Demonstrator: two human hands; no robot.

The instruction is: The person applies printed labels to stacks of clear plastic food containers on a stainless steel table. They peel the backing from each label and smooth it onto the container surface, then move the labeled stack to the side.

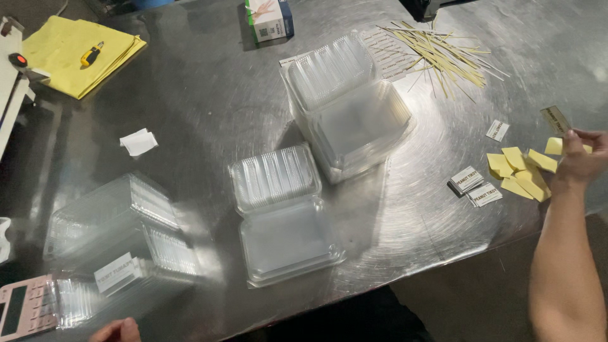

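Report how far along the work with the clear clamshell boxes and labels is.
Done: the blurred clamshells at lower left carry a white label.
In hand: one open clamshell lies empty at the table edge; the right hand holds a small label above yellow backing scraps.
Left: the tall open clamshell stack, loose label piles and twist ties. The left hand holds nothing visible.

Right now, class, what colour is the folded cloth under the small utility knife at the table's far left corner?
Yellow: the folded cloth under the yellow-and-black utility knife, head view.
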